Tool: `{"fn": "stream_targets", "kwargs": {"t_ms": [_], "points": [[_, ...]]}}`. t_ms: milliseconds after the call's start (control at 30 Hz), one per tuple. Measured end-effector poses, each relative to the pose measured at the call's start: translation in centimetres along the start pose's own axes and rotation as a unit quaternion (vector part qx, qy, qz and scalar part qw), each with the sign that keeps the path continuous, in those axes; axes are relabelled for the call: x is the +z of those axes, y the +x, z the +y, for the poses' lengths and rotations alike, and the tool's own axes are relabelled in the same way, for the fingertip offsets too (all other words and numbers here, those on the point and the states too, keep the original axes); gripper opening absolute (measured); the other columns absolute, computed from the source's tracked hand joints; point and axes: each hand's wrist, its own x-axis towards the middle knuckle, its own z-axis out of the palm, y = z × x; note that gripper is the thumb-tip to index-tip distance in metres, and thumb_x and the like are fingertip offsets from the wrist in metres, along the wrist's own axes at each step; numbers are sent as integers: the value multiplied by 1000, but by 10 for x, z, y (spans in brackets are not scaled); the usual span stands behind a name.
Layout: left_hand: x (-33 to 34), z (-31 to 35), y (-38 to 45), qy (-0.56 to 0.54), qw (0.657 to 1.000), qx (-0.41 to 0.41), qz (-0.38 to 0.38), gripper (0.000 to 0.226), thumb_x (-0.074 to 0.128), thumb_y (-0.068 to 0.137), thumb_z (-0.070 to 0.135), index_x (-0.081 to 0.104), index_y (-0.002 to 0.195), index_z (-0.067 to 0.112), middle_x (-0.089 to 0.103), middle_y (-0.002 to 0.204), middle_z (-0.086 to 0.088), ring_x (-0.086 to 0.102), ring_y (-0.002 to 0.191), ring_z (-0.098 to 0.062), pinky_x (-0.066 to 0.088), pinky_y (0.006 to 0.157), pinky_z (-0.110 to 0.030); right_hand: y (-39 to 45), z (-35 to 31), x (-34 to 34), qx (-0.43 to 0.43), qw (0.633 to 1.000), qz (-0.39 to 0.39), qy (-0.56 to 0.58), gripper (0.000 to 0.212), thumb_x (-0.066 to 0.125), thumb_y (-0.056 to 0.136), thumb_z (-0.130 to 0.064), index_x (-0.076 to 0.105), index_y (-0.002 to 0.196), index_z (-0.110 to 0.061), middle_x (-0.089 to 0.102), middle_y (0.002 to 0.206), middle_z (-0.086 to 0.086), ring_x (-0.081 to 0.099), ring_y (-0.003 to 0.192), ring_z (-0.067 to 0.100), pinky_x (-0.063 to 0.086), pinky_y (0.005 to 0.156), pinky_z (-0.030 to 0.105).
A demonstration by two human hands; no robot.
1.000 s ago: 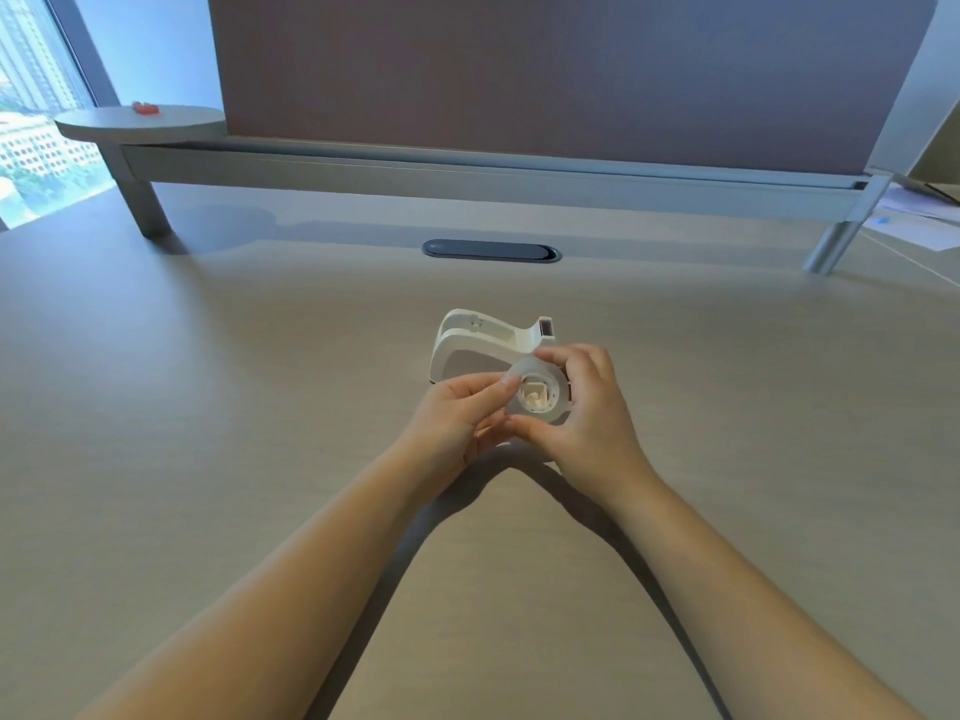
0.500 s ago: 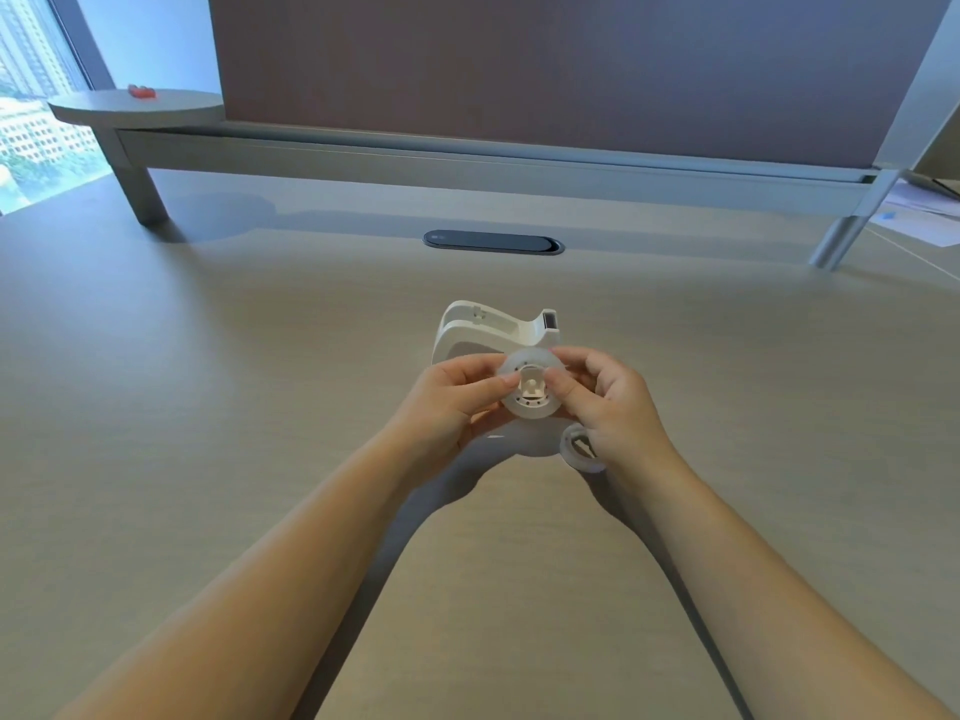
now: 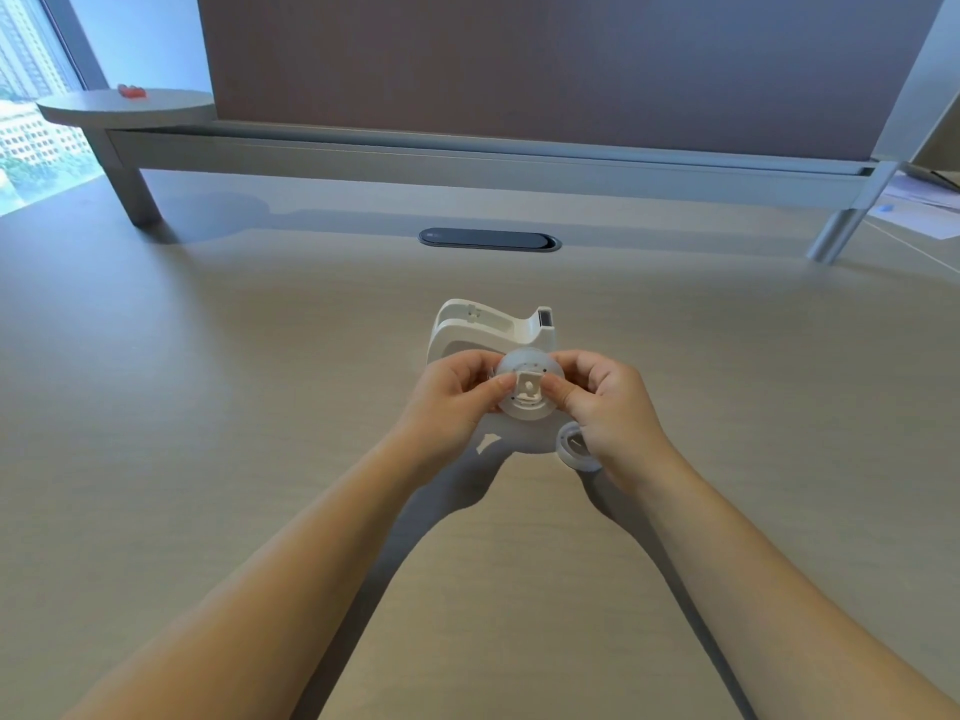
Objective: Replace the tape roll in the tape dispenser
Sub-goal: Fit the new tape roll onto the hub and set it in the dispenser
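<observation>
A white tape dispenser (image 3: 483, 330) stands on the beige desk (image 3: 208, 407), its cutter end pointing right. Just in front of it I hold a clear tape roll on a white hub (image 3: 529, 389) between both hands. My left hand (image 3: 452, 397) pinches its left side, thumb on the hub face. My right hand (image 3: 608, 407) pinches its right side, thumb against the hub's square centre. A second small clear ring (image 3: 574, 449) lies on the desk under my right palm, partly hidden.
A dark oval cable grommet (image 3: 488, 239) sits in the desk behind the dispenser. A grey rail on legs (image 3: 467, 163) carries a partition panel along the back. Papers (image 3: 924, 205) lie at the far right. A round shelf (image 3: 124, 106) holds a small red item.
One second ago both hands cupped one roll close together. Since then the hands have spread, a small ring has appeared on the desk by my right hand, and the roll's hub faces me.
</observation>
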Motion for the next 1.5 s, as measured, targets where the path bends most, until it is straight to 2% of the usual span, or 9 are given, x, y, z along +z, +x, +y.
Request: {"fn": "stream_targets", "kwargs": {"t_ms": [467,600,733,933,1000,1100,1167,1333,1500], "points": [[0,1,0,-51,999,2,-1,16,48,84,7,60,79,16,60,75,-5,57,71,-17,50,67,-24,-4,-7,3,7,999,15,37,11,54,80,-4,59,79,-13,60,73,-1,57,68,9,49,53,6],[0,7,2,-139,990,-14,-3,14,46,84,12,60,83,12,62,79,-4,63,68,-8,54,64,-15,-2,-9,8,37,988,38,146,12,53,81,-5,60,77,-14,62,75,2,60,68,10,53,55,9],[-6,10,2,-120,992,-20,14,11,52,81,8,60,87,13,63,85,-1,61,79,-12,53,73,-20,2,-11,12,53,976,66,198,9,56,80,-7,60,81,-16,64,80,4,63,77,18,56,60,17],[-22,21,9,-10,999,4,40,13,50,83,3,62,87,6,60,73,0,60,56,1,50,58,-9,10,-14,13,11,998,23,55,12,58,80,-10,57,76,-22,62,77,-1,61,78,16,53,67,17],[-28,26,14,98,994,39,36,18,50,83,5,61,96,3,59,75,2,57,64,-2,48,63,-12,15,-18,10,-22,1000,12,-17,14,59,79,-10,58,75,-24,61,76,-5,58,74,10,50,63,13],[-34,34,24,196,978,59,26,22,52,83,9,62,101,5,61,89,-3,56,82,-14,46,80,-26,27,-24,6,-40,995,-3,-89,12,60,78,-9,60,78,-21,63,79,0,59,77,16,50,73,27],[-36,37,32,193,979,57,34,23,54,82,8,61,103,4,61,95,-6,56,90,-18,45,84,-29,36,-25,7,-47,991,5,-122,10,61,78,-9,61,81,-19,63,81,4,58,80,20,49,77,33],[-47,33,49,189,978,24,90,31,54,82,14,56,112,7,57,103,-4,54,97,-18,43,92,-30,56,-21,5,-42,990,81,-108,10,61,77,-8,61,86,-12,61,82,1,55,76,14,46,69,22],[-56,18,57,138,987,-44,70,30,50,85,17,56,113,7,57,105,-2,51,96,-14,40,82,-25,69,-12,10,-27,992,73,-102,13,61,77,-7,62,90,-6,60,83,3,53,70,4,43,66,14]]}}
